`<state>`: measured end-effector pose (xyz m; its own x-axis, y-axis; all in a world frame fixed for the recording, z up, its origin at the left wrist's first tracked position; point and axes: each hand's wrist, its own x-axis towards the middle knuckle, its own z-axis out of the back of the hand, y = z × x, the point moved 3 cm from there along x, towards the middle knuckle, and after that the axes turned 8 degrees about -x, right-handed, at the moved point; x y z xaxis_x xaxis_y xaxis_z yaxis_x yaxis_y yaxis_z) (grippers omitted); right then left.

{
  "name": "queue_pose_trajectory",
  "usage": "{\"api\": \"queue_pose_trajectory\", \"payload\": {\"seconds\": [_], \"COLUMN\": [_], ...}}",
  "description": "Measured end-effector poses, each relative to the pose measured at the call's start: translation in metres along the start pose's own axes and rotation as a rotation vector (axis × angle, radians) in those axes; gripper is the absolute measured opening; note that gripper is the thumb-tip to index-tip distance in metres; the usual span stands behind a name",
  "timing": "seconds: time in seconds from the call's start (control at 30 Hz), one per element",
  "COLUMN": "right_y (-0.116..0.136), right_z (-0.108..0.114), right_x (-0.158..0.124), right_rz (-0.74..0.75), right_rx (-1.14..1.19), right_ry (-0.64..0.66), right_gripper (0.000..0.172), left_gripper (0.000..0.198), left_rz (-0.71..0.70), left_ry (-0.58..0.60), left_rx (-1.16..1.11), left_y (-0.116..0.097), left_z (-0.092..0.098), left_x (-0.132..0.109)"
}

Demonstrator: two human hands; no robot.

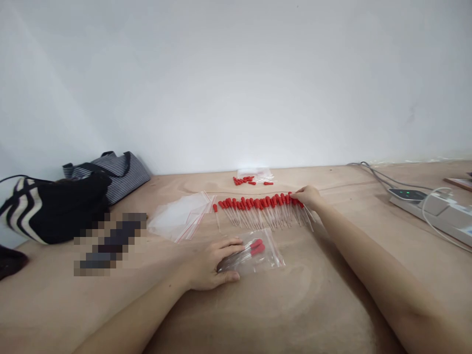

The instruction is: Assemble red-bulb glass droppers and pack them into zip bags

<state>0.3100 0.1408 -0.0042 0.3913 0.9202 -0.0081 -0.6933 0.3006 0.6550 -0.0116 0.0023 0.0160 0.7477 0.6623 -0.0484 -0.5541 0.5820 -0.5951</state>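
Observation:
A row of several glass droppers with red rubber bulbs [258, 206] lies across the middle of the wooden table [295, 305]. My right hand [308, 196] reaches to the row's right end, fingers pinched on a red-bulbed dropper there. My left hand [212, 263] rests on the table, fingers and thumb holding the open end of a small clear zip bag [258, 255] that contains a few droppers with red bulbs.
A pile of empty clear zip bags [182, 219] lies left of the row. Loose red bulbs [245, 180] sit by a bag near the wall. Striped bags [73, 196] stand at the left. A power strip with cables [427, 206] is at the right.

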Motion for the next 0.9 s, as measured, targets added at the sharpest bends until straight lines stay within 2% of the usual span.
{"api": "queue_pose_trajectory", "payload": {"seconds": [0.17,0.3,0.5,0.73,0.8,0.9], "right_y": [0.002,0.007,0.004,0.003,0.005,0.008], "right_z": [0.018,0.026,0.001,-0.023,-0.025,-0.027], "right_x": [-0.008,-0.029,-0.075,-0.108,-0.117,-0.131], "right_rz": [-0.02,0.012,-0.005,-0.111,-0.142,-0.129], "right_rx": [0.217,0.468,0.745,0.889,0.926,0.945], "right_ry": [0.068,0.167,0.275,0.359,0.425,0.593], "right_gripper": [0.016,0.015,0.018,0.014,0.012,0.014], "left_gripper": [0.054,0.051,0.045,0.047,0.048,0.05], "left_rz": [-0.027,-0.024,0.023,0.018,0.009,0.001], "left_ry": [0.005,0.018,0.023,0.013,0.007,0.016], "left_rx": [0.002,0.005,0.0,-0.02,-0.019,-0.002], "left_y": [0.002,0.004,0.003,0.005,0.004,0.002], "left_z": [0.0,-0.001,0.0,0.001,0.002,0.002], "left_x": [0.001,0.002,0.002,0.001,0.001,0.002]}}
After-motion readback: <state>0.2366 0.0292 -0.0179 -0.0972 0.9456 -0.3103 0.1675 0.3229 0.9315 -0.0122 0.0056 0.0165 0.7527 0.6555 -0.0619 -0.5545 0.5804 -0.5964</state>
